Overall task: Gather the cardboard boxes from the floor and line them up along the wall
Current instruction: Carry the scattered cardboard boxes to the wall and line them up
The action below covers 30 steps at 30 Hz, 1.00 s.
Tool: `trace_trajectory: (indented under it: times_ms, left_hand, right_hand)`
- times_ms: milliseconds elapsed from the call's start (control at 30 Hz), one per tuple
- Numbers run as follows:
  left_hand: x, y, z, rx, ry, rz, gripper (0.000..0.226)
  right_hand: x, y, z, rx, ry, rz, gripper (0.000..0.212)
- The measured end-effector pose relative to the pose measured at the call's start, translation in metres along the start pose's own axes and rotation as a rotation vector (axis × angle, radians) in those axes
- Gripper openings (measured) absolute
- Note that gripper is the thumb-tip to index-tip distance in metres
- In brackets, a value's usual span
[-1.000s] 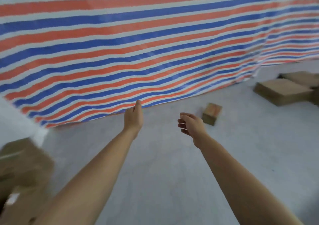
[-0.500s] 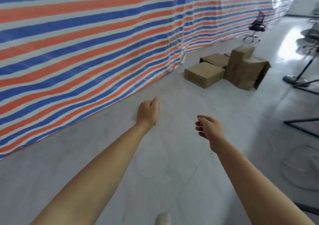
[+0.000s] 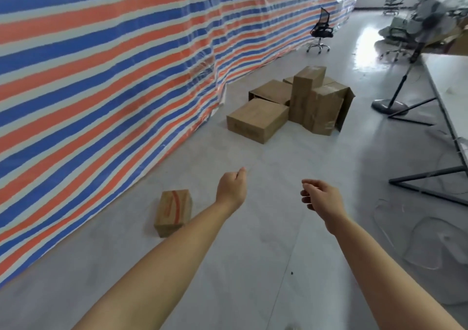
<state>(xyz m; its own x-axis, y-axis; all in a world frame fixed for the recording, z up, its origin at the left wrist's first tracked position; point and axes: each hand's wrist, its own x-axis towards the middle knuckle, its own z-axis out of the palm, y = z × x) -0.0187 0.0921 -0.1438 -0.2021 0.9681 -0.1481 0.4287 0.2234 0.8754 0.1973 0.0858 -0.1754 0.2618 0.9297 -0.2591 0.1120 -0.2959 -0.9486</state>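
Both my arms reach forward over the grey floor and hold nothing. My left hand (image 3: 231, 189) hangs with loosely curled fingers, just right of a small cardboard box (image 3: 173, 212) with a red mark that lies near the striped wall (image 3: 101, 81). My right hand (image 3: 321, 196) is relaxed, fingers half curled. Further ahead a cluster of several larger cardboard boxes stands by the wall: a flat box (image 3: 257, 119) in front, a tall upright box (image 3: 305, 92), an open-flapped box (image 3: 326, 110) beside it and another flat box (image 3: 272, 92) behind.
A fan stand with a round base (image 3: 388, 106) and a white table on black legs (image 3: 448, 96) line the right side. Office chairs (image 3: 320, 32) stand further back. A clear plastic cover (image 3: 435, 243) lies on the floor at the right.
The view has swung right along the wall, bringing the box cluster closer and the small box back into sight at the left. Both hands stay held out in front, holding nothing.
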Motion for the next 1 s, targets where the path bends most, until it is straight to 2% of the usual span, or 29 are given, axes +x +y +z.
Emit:
trace_trajectory:
  times_ms: [200,400,567,767,1000]
  left_hand:
    - [0.172,0.058,0.093,0.001,-0.011,-0.019,0.055]
    - [0.34,0.12,0.115,-0.063,0.022,-0.045,0.054]
    - [0.501,0.135,0.134,-0.167,0.089,-0.093,0.05]
    - [0.705,0.159,0.162,-0.237,0.098,-0.134,0.049]
    - [0.9,0.254,0.219,-0.141,-0.025,-0.099,0.047]
  right_hand:
    - [0.2,-0.04,-0.016,-0.002,0.0,0.037,0.019]
    - [0.375,-0.11,0.015,-0.064,-0.073,0.041,0.02]
    - [0.527,-0.148,0.066,-0.134,-0.164,0.008,0.018]
    - [0.709,-0.19,0.108,-0.143,-0.114,0.048,0.018]
    - [0.903,-0.262,0.102,-0.116,-0.015,0.064,0.017]
